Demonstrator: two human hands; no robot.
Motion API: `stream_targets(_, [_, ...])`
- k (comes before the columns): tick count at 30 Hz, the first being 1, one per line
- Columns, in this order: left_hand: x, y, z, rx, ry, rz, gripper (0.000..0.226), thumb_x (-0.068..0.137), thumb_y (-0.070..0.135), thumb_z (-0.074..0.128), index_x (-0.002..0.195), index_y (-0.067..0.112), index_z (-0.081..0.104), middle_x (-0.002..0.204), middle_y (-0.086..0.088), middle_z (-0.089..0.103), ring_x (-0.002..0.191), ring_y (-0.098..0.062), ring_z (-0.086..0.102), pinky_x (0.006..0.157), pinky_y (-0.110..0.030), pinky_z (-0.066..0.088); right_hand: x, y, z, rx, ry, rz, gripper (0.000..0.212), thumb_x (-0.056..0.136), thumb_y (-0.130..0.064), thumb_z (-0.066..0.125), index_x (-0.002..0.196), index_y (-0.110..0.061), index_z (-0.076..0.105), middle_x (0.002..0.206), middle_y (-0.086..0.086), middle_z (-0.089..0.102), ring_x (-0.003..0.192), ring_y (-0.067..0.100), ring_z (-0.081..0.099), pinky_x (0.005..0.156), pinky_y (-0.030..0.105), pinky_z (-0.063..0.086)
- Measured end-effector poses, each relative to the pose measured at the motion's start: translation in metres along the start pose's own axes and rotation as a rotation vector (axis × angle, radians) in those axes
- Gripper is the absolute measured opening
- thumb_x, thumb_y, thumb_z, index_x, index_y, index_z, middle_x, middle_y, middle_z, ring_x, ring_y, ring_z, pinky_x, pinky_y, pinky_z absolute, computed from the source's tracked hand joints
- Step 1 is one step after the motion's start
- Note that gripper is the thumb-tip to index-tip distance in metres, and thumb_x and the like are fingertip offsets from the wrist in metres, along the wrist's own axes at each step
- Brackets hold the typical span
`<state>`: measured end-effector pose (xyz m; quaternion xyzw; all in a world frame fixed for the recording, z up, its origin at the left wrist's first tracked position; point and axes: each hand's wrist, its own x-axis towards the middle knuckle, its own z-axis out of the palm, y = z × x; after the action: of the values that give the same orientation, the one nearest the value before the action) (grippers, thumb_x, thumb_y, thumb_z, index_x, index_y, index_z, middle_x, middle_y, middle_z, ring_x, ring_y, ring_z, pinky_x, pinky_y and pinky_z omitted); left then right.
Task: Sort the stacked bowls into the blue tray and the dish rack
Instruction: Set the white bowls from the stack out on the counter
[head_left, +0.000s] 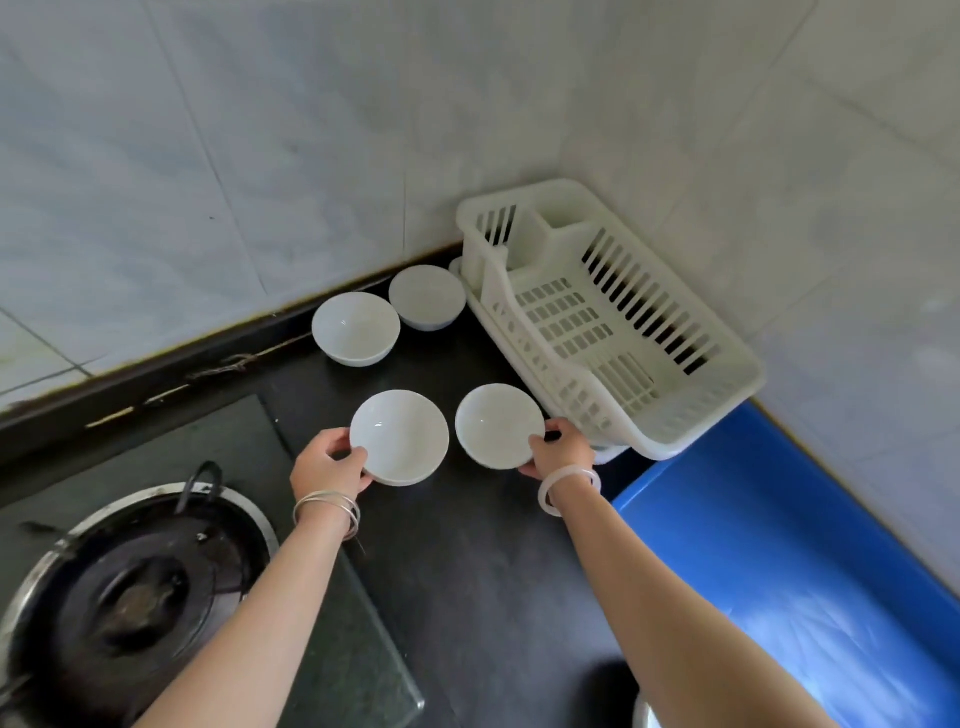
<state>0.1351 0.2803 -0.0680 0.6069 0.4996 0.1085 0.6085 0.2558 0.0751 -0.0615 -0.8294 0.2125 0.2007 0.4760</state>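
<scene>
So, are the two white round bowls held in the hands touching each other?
Apart. The head view shows dark counter between the left bowl and the right bowl.

Our two bare forearms, bangles at both wrists

We wear no sleeves that show: both forearms are uncovered from the lower edge of the view up to the wrists. On our left hand (328, 464) side, the wrist carries a cluster of thin silver-coloured metal bangles (327, 511), several slim rings lying close together and slightly askew, with a small thread-like end hanging from them. On our right hand (563, 451) side, the wrist carries a single thicker bangle (568, 488), smooth, rounded and pale milky white, somewhat translucent. We see no rings on the fingers and no watch, gloves or markings on either arm.
</scene>
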Motion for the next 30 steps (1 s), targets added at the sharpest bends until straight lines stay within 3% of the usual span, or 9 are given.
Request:
stream_targets(4, [0.008, 0.001, 0.003, -0.043, -0.008, -0.019, 0.023, 0.081, -0.003, 0.059, 0.094, 0.016, 0.060, 0.101, -0.004, 0.062, 0.092, -0.026, 0.059, 0.067, -0.030, 0.056, 0.008, -0.003, 0.008, 0.053, 0.006, 0.015, 0.022, 0.087, -0.008, 0.057, 0.106, -0.016, 0.051, 0.080, 0.003, 0.055, 0.057, 0.017, 0.056, 0.055, 0.035, 0.058])
stream_targets(8, [0.008, -0.004, 0.006, -0.080, -0.009, -0.058, 0.024, 0.083, -0.001, 0.059, 0.104, 0.011, 0.061, 0.113, -0.010, 0.063, 0.103, -0.030, 0.059, 0.078, -0.044, 0.057, 0.009, -0.005, 0.013, 0.131, -0.022, 0.036, 0.020, 0.086, -0.009, 0.059, 0.102, -0.019, 0.051, 0.102, 0.008, 0.057, 0.081, 0.026, 0.062, 0.043, 0.026, 0.052])
stream_targets(11, [0.005, -0.009, 0.006, -0.178, -0.033, -0.089, 0.027, 0.088, 0.007, 0.055, 0.115, 0.011, 0.057, 0.122, -0.011, 0.059, 0.108, -0.032, 0.059, 0.084, -0.044, 0.055, 0.007, 0.001, 0.014, 0.233, -0.070, 0.087, 0.028, 0.087, -0.012, 0.061, 0.113, -0.019, 0.053, 0.112, 0.010, 0.059, 0.093, 0.028, 0.064, 0.056, 0.030, 0.057])
stream_targets(13, [-0.001, -0.014, 0.007, -0.278, -0.071, -0.174, 0.031, 0.092, 0.014, 0.051, 0.122, 0.014, 0.052, 0.121, -0.007, 0.057, 0.103, -0.032, 0.060, 0.084, -0.040, 0.053, 0.003, 0.009, 0.015, 0.370, -0.142, 0.161, 0.039, 0.088, -0.014, 0.061, 0.124, -0.022, 0.050, 0.109, 0.007, 0.060, 0.089, 0.026, 0.067, 0.063, 0.033, 0.058])
stream_targets(18, [-0.017, -0.024, 0.013, -0.419, -0.085, -0.233, 0.034, 0.091, 0.009, 0.051, 0.125, 0.015, 0.049, 0.116, -0.009, 0.058, 0.094, -0.029, 0.065, 0.081, -0.036, 0.053, -0.010, 0.024, 0.029, 0.730, -0.196, 0.248, 0.052, 0.086, -0.009, 0.062, 0.132, -0.027, 0.048, 0.102, -0.001, 0.060, 0.091, 0.027, 0.068, 0.061, 0.031, 0.059])
stream_targets(25, [-0.005, -0.009, 0.021, -0.475, -0.008, -0.210, 0.031, 0.088, 0.003, 0.053, 0.119, 0.008, 0.053, 0.113, -0.007, 0.055, 0.112, -0.033, 0.057, 0.082, -0.036, 0.053, -0.002, 0.002, 0.042, 0.748, -0.204, 0.180, 0.048, 0.087, -0.006, 0.060, 0.132, -0.022, 0.049, 0.120, 0.008, 0.056, 0.104, 0.033, 0.063, 0.063, 0.028, 0.060])
stream_targets(30, [0.010, 0.005, 0.029, -0.520, 0.031, -0.212, 0.031, 0.088, 0.001, 0.053, 0.119, 0.007, 0.053, 0.104, -0.003, 0.054, 0.114, -0.032, 0.056, 0.080, -0.034, 0.053, 0.012, -0.017, 0.052, 0.739, -0.210, 0.146, 0.050, 0.088, -0.006, 0.060, 0.133, -0.020, 0.047, 0.122, 0.011, 0.055, 0.094, 0.030, 0.066, 0.057, 0.024, 0.058])
